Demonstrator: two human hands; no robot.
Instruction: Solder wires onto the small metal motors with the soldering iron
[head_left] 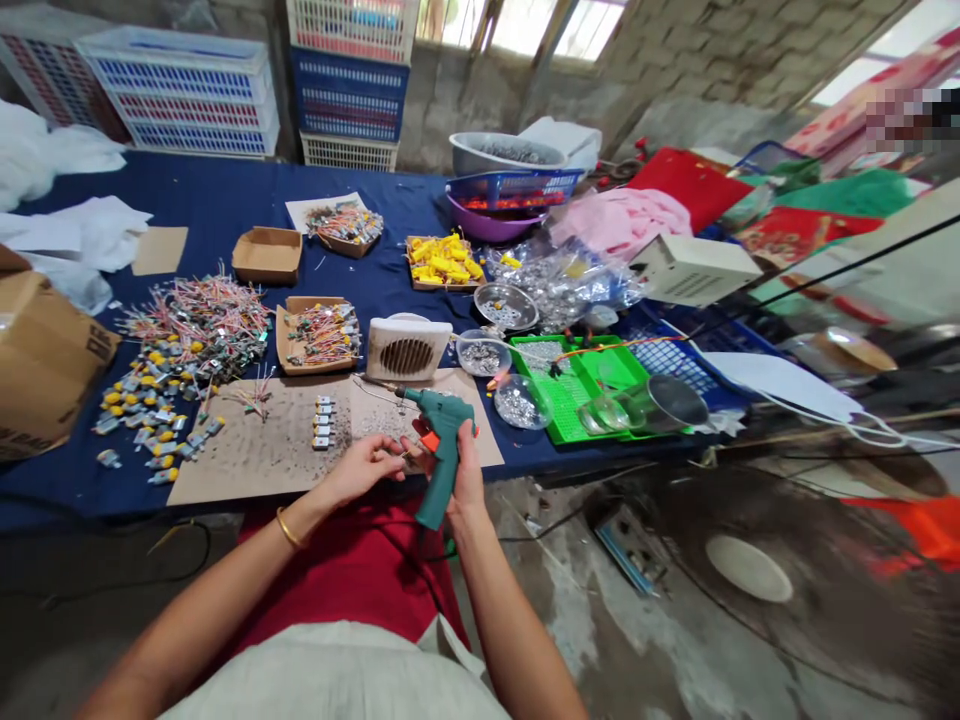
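The right hand [466, 485] had a closed grip around the handle of a green soldering gun [448, 450], which was held above the near edge of the bench [420, 195], its slim nose pointing left. The left hand [366, 466] was just beside the handle, its grip narrow, thumb and fingertips drawn together; whether they pinched some small part could not be told. A gold bangle [288, 528] circled that wrist.

Beneath and left of the gun lay a cardboard sheet [247, 455] dotted with dark specks, and on it four small motors [322, 423] stood in a column. Just beyond the gun's nose sat a white box with a round grille [409, 350]. Left of that, a cardboard tray [282, 345] held motors with wires attached, and farther left spread a heap of yellow-ended motors [161, 400]. To the gun's right were a clear bowl of metal parts [523, 402] and a bright green basket [559, 425]. Farther back, another tray held yellow parts [446, 262].
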